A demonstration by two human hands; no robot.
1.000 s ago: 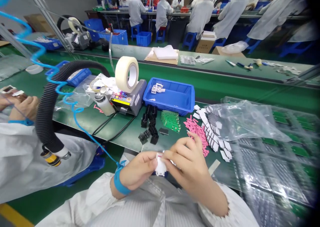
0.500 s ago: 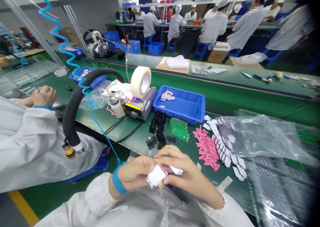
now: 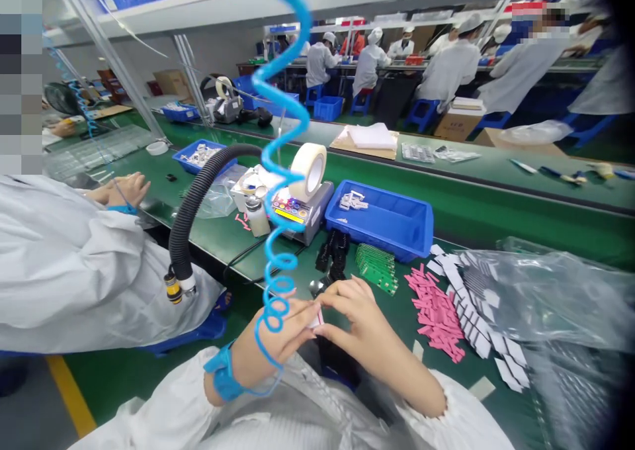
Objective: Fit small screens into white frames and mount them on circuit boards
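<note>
My left hand [image 3: 275, 327] and my right hand [image 3: 354, 324] meet over the green bench, pinching a small white piece [image 3: 316, 319] between their fingertips. Fingers hide most of it, and a hint of pink shows at its edge. A blue wrist strap [image 3: 223, 374] circles my left wrist, and its blue coiled cord [image 3: 275, 265] hangs across the view. Nearest my right hand lie black plastic parts [image 3: 335, 255] and a bundle of green circuit board strips [image 3: 376, 268]. Further right are pink strips [image 3: 435, 314] and white pieces [image 3: 471, 304].
A blue tray [image 3: 380, 220] and a tape dispenser [image 3: 307, 171] stand beyond my hands. A black corrugated hose [image 3: 191, 198] arches at left, beside a co-worker's hands [image 3: 126, 190]. A clear plastic bag [image 3: 555, 291] lies at right.
The white piece has gone from plainly visible to mostly hidden inside my fingers. The view has swung, shifting the bench rightward, and the blue coiled cord now hangs in front.
</note>
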